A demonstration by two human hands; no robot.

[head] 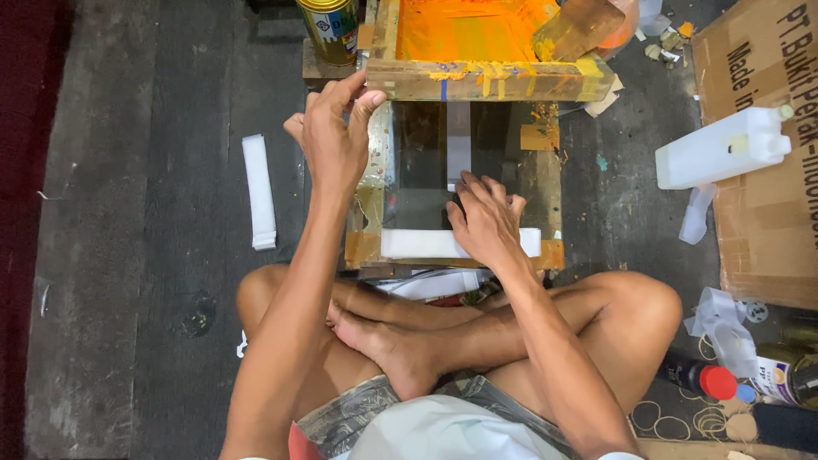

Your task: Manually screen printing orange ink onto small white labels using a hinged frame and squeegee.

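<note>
The person sits cross-legged on the dark floor (153, 255). The left hand (334, 140) has its grip closed on the near left corner of a wooden frame (490, 78) smeared with orange paint, holding it tilted up. The right hand (484, 220) lies flat, grip released, pressing a white strip (417, 244) on the board (545, 175) beneath the frame. Another white strip (259, 192) lies on the floor to the left; a white jug (720, 149) rests on cardboard (767, 230) to the right.
</note>
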